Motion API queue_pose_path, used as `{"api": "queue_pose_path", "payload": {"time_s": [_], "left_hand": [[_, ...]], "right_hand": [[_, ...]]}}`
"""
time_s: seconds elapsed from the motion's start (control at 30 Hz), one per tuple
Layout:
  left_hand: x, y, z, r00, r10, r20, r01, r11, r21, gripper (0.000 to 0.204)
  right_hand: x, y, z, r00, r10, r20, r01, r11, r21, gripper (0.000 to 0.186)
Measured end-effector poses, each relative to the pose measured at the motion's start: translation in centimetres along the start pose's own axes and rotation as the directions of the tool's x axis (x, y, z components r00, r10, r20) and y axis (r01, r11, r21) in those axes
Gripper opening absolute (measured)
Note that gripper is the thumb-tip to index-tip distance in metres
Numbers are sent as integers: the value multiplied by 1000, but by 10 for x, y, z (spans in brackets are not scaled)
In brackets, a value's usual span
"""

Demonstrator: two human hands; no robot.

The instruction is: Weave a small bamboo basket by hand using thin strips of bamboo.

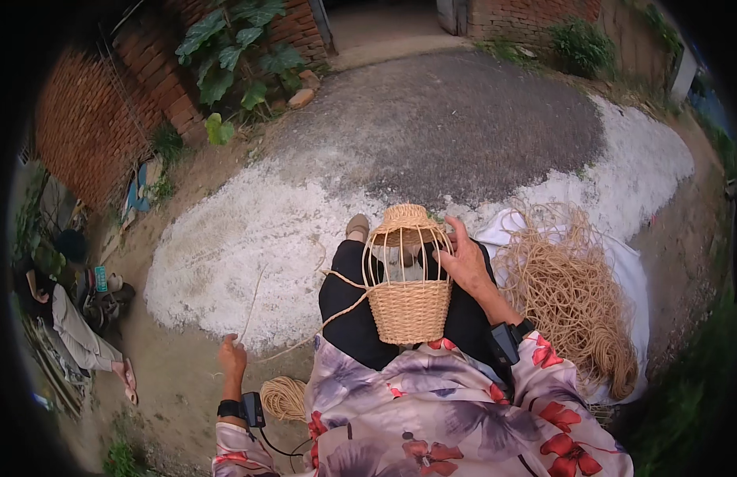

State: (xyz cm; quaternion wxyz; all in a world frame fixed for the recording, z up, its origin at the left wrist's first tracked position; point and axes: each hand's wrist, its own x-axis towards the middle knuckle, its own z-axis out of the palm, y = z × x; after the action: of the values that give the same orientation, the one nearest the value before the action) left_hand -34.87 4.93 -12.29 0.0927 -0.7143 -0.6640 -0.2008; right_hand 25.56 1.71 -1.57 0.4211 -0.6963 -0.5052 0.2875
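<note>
In our judgement, the pale woven basket (410, 296), resting on the seated wearer's lap (346, 338), could tip if the right hand (468, 266) slips; its fingers spread at the far right ribs, but whether they grip we cannot tell. The cord (346, 310) trailing left could kink if tugged unevenly; the left hand (233, 362) curls near it, its hold unclear to us. We see a tight lower wall, open upright ribs, a small collar.
</note>
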Motion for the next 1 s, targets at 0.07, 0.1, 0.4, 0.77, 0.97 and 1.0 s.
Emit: {"api": "queue_pose_path", "payload": {"time_s": [0.07, 0.1, 0.4, 0.77, 0.97, 1.0], "left_hand": [[25, 73, -20, 979, -67, 191, 102, 978, -181, 19], [39, 121, -41, 923, -128, 364, 248, 920, -304, 21], [58, 329, -98, 794, 543, 274, -270, 718, -642, 29], [73, 277, -96, 818, 401, 413, 28, 689, -724, 40], [96, 226, -137, 868, 476, -141, -496, 841, -216, 18], [95, 223, -159, 872, 469, -138, -489, 847, -210, 18]], "right_hand": [[-4, 3, -8, 998, 49, -25, -51, 996, -70, 73], [-4, 5, -8, 998, 49, -25, -51, 996, -74, 73], [1, 6, -9, 998, 38, 46, -35, 998, -56, 68], [-4, 10, -22, 993, -26, 116, -2, 972, 233, 66], [-5, 21, -22, 994, -64, 83, 34, 945, 324, 61], [-5, 18, -21, 993, -69, 93, 35, 945, 327, 61]]}}
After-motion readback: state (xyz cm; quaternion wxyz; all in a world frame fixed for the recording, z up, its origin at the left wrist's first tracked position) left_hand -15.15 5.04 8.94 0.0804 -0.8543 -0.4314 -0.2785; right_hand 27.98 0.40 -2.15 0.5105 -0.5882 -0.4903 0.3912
